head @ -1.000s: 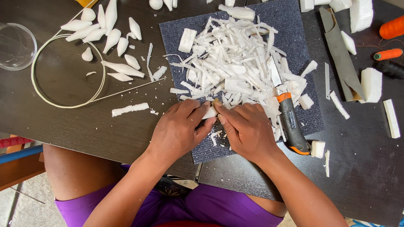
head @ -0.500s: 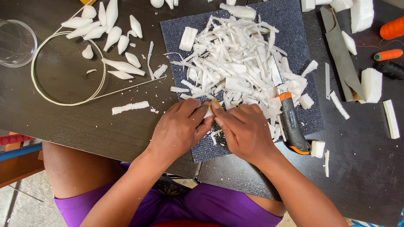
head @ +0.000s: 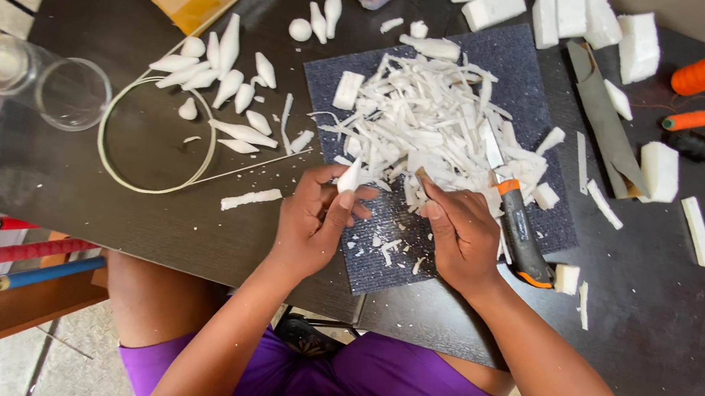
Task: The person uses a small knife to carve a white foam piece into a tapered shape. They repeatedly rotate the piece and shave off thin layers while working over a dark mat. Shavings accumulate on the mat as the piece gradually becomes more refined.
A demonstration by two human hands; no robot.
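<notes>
Gripping a small white foam piece (head: pixel 349 176) between thumb and fingers, our left hand (head: pixel 315 220) lifts it slightly clear of the dark mat (head: pixel 380 266), where a second ago both hands sat closer together. Our right hand (head: pixel 462 236) pinches a thin blade (head: pixel 421 179) just beside it, suggesting carving continues. Shavings (head: pixel 431 119) pile beyond both hands; a utility knife (head: pixel 518 220) lies right of the right hand.
</notes>
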